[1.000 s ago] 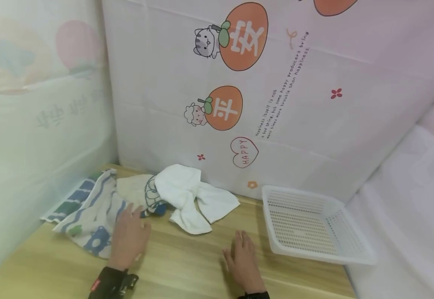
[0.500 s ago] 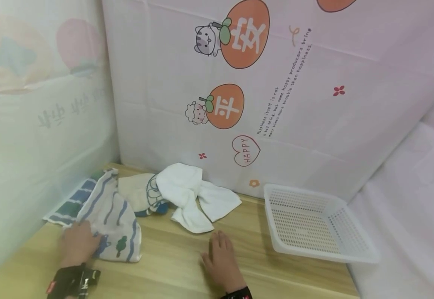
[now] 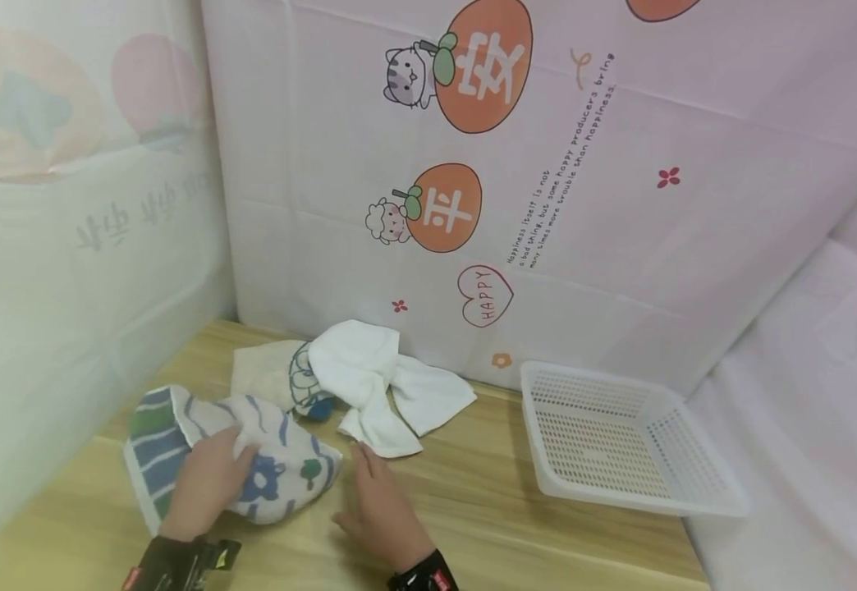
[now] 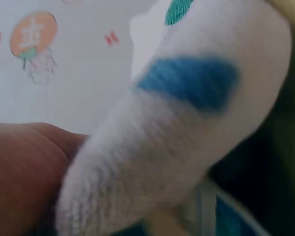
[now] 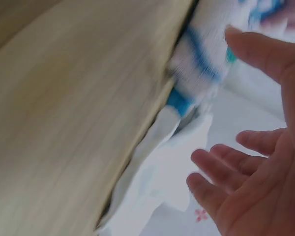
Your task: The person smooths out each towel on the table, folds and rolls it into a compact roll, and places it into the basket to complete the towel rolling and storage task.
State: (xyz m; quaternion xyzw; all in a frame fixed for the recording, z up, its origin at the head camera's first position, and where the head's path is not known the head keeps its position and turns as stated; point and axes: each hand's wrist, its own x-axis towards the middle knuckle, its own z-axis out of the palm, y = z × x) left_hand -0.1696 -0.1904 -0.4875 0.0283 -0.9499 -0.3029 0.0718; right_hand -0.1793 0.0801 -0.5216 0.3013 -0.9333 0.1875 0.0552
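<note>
In the head view my left hand [image 3: 210, 476] grips a white towel [image 3: 269, 472] with blue and green stripes and a bear and tree pattern. Its cloth bunches up at my fingertips and slopes down to a corner on the right. A thick fold of that towel [image 4: 152, 132] fills the left wrist view beside part of the hand. Just right of the towel's corner is my right hand [image 3: 387, 513], empty, fingers stretched forward. The right wrist view shows this hand [image 5: 265, 182] with thumb and fingers spread apart.
Behind the striped towel lie a cream cloth [image 3: 262, 373] with a blue pattern and a crumpled white cloth [image 3: 362, 369]. A white plastic basket [image 3: 598, 443] stands at the right of the wooden table [image 3: 488, 525]. Printed sheets [image 3: 310, 164] wall the back and sides.
The left hand moved left onto the striped towel, gripped it and drew it rightward and forward, away from the left wall. The right hand shifted left toward the towel.
</note>
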